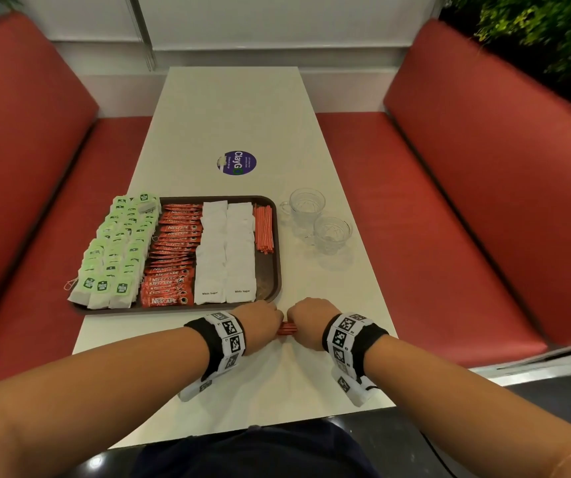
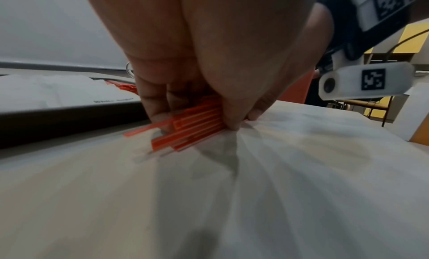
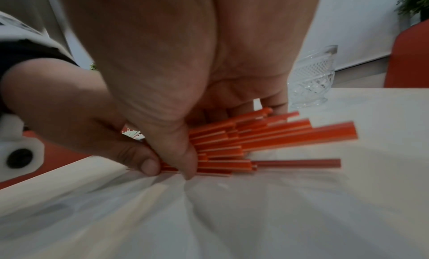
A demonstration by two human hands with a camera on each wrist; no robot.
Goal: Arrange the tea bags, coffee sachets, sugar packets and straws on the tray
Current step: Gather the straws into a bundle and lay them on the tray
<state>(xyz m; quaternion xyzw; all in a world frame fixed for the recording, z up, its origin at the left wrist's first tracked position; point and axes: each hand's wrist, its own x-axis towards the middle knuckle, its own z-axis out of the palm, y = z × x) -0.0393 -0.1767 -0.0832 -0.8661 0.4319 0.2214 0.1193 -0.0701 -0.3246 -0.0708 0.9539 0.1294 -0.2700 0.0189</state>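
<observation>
Gripping a bundle of red straws (image 1: 287,328) with both hands, I am holding it against the white table (image 1: 242,115), just in front of the tray (image 1: 274,270). My left hand (image 1: 260,322) is curling its fingers (image 2: 153,98) over one end while the thumb is pressing in from the near side. My right hand (image 1: 311,320) is pinching the other end, thumb (image 3: 176,143) in front and fingers behind. In the right wrist view the straw ends are fanning out unevenly past my fingers, and one darker straw (image 3: 297,163) is lying flat on the table beside the bundle.

On the tray, green-tagged tea bags (image 1: 115,250) are filling the left side, red coffee sachets (image 1: 170,253) are sitting next to them, then two white columns of sugar packets (image 1: 225,250), and more straws (image 1: 263,229) are lying along the right edge. Two glass cups (image 1: 318,222) are standing on the table right of the tray, and a round purple sticker (image 1: 236,163) is sitting beyond it. Red benches (image 1: 484,167) are flanking the table.
</observation>
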